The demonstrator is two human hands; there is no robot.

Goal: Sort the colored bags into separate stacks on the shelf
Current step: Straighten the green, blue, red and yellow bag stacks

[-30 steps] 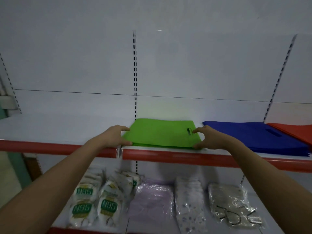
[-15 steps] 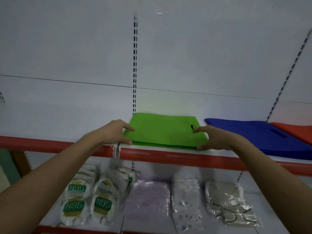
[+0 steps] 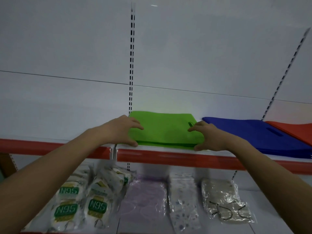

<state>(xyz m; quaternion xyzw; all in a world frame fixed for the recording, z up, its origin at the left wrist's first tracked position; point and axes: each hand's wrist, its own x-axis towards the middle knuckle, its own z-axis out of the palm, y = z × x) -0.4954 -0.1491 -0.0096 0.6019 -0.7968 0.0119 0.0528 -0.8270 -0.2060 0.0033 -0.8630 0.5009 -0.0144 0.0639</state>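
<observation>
Head view: both hands, left (image 3: 121, 130) and right (image 3: 208, 138), pinch the side edges of the green stack (image 3: 164, 130) on the shelf (image 3: 177, 157) beside the blue stack (image 3: 253, 134); bags look light, soft, floppy, so gripping both edges seems best.

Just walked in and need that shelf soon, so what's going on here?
A person is sorting bags by colour on the shelf. Both hands grip the green stack: the left hand at its left edge, the right hand at its right edge. A blue stack lies to the right, and a red stack lies beyond that, overlapping it.
</observation>
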